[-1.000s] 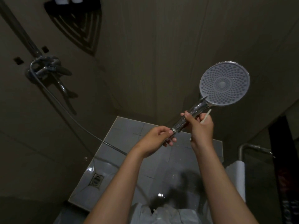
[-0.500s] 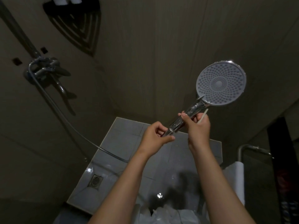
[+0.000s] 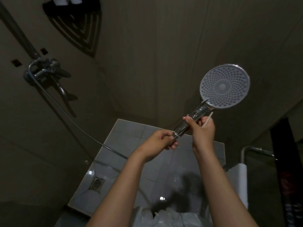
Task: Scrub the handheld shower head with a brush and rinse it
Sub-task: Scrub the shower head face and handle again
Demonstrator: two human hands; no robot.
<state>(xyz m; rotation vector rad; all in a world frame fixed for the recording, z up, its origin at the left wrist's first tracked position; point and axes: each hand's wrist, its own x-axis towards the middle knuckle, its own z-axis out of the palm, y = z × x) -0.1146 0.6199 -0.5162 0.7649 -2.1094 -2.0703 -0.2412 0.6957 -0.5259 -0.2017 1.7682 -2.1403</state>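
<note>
The shower head [image 3: 224, 86] is held up in the right half of the frame, its round, flat face turned toward the camera. The face is pale grey, matte and dotted with rings of small nozzle holes around a plain central disc, with a thin shiny chrome rim. A smooth, tapering chrome handle runs down and to the left from it, toward the centre of the frame. The right hand [image 3: 203, 130] grips the middle of this handle with curled fingers, and a thin pale stick [image 3: 207, 119] juts up from the same fist, its lower end hidden in the hand. The left hand [image 3: 158, 141] is closed around the handle's bottom end, fingers curled at the joint. A slim, glossy hose [image 3: 68, 115] sweeps from the metal tap [image 3: 44, 69] at upper left down toward the hands. Below lies a floor [image 3: 127, 138] of wet, square grey tiles with a square metal grate drain [image 3: 97, 183] at lower left. A dark triangular ridged corner shelf [image 3: 77, 27] sits at the top left, and a white cylindrical roll [image 3: 242, 182] stands under a curved chrome rail [image 3: 255, 149] at lower right.
</note>
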